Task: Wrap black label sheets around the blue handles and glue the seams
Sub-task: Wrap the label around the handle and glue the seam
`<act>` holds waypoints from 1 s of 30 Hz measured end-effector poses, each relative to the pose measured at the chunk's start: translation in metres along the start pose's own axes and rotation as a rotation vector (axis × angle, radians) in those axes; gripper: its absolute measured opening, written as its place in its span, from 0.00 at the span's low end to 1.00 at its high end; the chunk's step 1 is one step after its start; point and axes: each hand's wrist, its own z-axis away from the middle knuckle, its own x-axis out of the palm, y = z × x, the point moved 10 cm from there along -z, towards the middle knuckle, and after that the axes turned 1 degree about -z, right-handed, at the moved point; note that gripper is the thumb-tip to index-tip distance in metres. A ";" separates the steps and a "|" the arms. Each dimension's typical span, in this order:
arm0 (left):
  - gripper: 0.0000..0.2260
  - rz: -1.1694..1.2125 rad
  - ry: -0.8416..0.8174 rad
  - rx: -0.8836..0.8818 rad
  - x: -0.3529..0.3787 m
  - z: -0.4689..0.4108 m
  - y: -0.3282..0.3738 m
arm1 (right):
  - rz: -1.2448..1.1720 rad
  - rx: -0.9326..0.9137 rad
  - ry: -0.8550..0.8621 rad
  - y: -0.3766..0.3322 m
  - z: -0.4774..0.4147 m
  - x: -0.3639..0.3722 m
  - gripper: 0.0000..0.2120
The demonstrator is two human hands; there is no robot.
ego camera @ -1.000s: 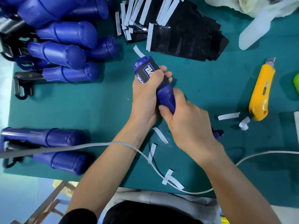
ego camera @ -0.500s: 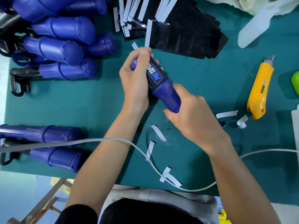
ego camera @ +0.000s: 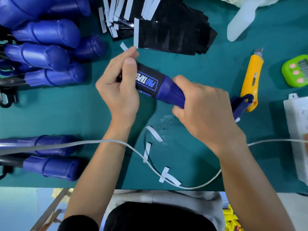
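Over the last half second the blue handle swings from steep diagonal to nearly level, black label print-up: the wrap looks seated. The left hand pinches the labelled butt; the right hand grips the neck. The long axis runs from the butt at far-left to near-right, above mid-mat.

Black sleeve above left elbow; forearms bare; grey garment on body.
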 end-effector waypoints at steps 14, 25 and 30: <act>0.26 0.041 -1.458 -0.022 0.225 0.132 0.156 | 0.243 0.332 0.231 0.172 0.144 -0.173 0.17; 0.04 -0.269 -1.642 0.282 0.421 0.229 0.193 | 0.185 0.594 0.299 0.382 0.243 -0.165 0.16; 0.06 -0.587 -1.715 0.450 0.426 0.232 0.169 | 0.245 0.544 0.274 0.398 0.238 -0.127 0.18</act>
